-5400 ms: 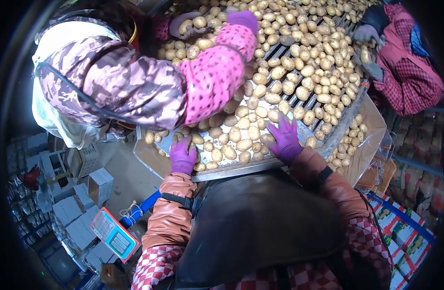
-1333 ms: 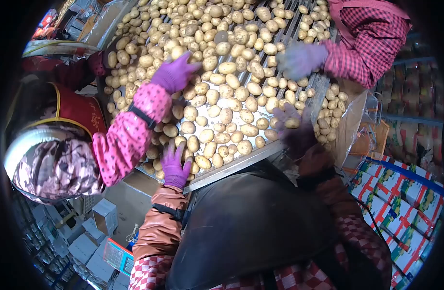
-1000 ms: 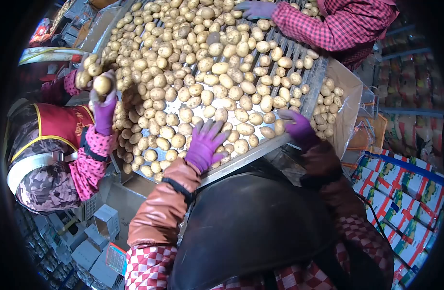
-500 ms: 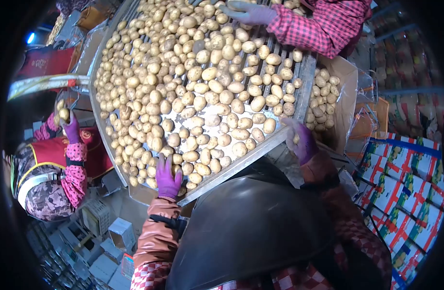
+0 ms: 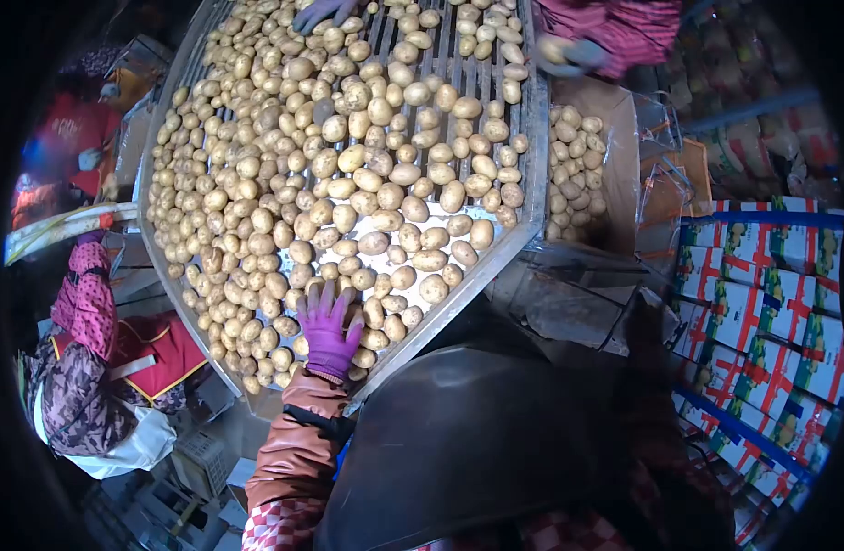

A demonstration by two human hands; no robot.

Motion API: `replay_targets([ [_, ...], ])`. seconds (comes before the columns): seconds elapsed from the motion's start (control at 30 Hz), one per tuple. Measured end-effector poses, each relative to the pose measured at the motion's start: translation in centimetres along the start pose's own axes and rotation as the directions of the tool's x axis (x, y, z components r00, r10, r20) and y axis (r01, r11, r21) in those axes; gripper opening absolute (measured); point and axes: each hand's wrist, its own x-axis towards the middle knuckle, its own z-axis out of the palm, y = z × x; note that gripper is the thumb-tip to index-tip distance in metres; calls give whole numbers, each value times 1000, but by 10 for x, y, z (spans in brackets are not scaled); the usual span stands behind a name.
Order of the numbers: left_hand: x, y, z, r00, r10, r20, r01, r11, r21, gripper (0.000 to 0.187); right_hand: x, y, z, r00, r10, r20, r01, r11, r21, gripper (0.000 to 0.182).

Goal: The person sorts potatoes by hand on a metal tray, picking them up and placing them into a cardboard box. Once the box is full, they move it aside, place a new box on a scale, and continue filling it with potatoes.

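Observation:
My left hand (image 5: pixel 328 331), in a purple glove with greyish fingertips, lies over potatoes near the front corner of the slatted sorting table (image 5: pixel 458 294). Its fingers are spread and pointing away from me, touching the potatoes under and around them. A thick layer of pale potatoes (image 5: pixel 257 184) covers much of the table, with dark slats showing between them at the upper right. My right hand does not show; the area by my right side is dark.
A potato-filled carton (image 5: pixel 614 156) stands beyond the right rim. Printed cartons (image 5: pixel 743 312) are stacked at right. A co-worker's gloved hand (image 5: pixel 569 57) holds a potato, and another gloved hand (image 5: pixel 325 13) touches potatoes at the top. Another person (image 5: pixel 91 376) stands at left.
My right hand has left the view from beside the right rim. My left hand has reached slightly further over the potatoes. The view has shifted, and the co-worker's hand at upper right has moved outward.

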Motion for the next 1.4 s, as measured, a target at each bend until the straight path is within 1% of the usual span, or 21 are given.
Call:
replay_targets([
  [0.07,-1,-2,-1,995,-23,-96,22,1000,-9,58,-25,-30,-26,995,98,-26,-78,907,414,54],
  [0.1,-3,-3,-1,989,-42,-144,40,999,-13,55,-21,-32,-31,992,115,-45,-83,892,445,56],
  [0.13,-7,-1,2,978,-69,-198,65,997,-28,55,-13,-34,-32,996,6,-91,-47,888,-457,58],
  [0.17,-6,-2,4,975,-134,-180,121,989,-82,56,13,-10,-13,952,-104,-288,-7,933,-360,64],
  [0.23,-8,3,18,960,-216,-179,202,975,-96,59,74,47,39,988,112,-103,-148,858,-492,61],
  [0.27,-8,11,17,964,-218,-153,205,974,-98,60,103,83,65,996,72,48,15,401,-916,60],
  [0.33,-13,22,11,973,-222,-62,218,974,-60,63,138,170,132,976,140,169,172,-6,-985,60],
  [0.4,-34,16,12,980,-197,-28,196,980,-31,67,164,217,192,963,268,37,-27,231,-973,61],
  [0.47,-69,0,18,945,-309,-105,301,950,-87,69,190,244,228,872,484,-73,-241,295,-924,60],
  [0.63,-135,-15,4,843,-516,-151,512,856,-67,70,224,310,267,830,558,13,-16,46,-999,55],
  [0.73,-145,-6,8,729,-651,-211,654,754,-69,67,251,346,273,763,616,195,342,-129,-931,49],
  [0.83,-151,-3,16,601,-761,-244,762,638,-115,64,295,372,268,730,515,449,601,-169,-781,47],
  [0.9,-159,-12,13,573,-764,-298,752,634,-181,53,310,381,286,622,489,611,783,-379,-494,53],
  [0.97,-170,-25,21,565,-756,-331,721,647,-247,51,328,389,269,567,451,690,741,-645,-187,67],
  [1.0,-168,-29,22,563,-737,-375,740,651,-168,44,325,390,257,583,584,566,699,-715,18,74],
  [1.03,-154,-31,7,579,-719,-383,702,679,-214,42,306,397,248,613,675,411,646,-728,232,81],
  [1.17,-65,-45,-13,676,-550,-491,415,834,-362,36,224,418,247,564,822,72,800,-566,200,73],
  [1.23,-16,-58,0,741,-441,-507,290,891,-350,42,225,413,244,467,883,50,866,-469,175,66],
  [1.33,43,-52,-15,666,-684,-297,659,727,-193,70,226,403,256,376,923,84,924,-381,42,58],
  [1.37,47,-41,-4,711,-613,-345,646,763,-25,75,230,398,258,386,918,97,923,-382,-53,55],
  [1.4,42,-34,4,770,-544,-335,527,837,-147,74,236,396,262,390,914,109,916,-374,-145,53],
])
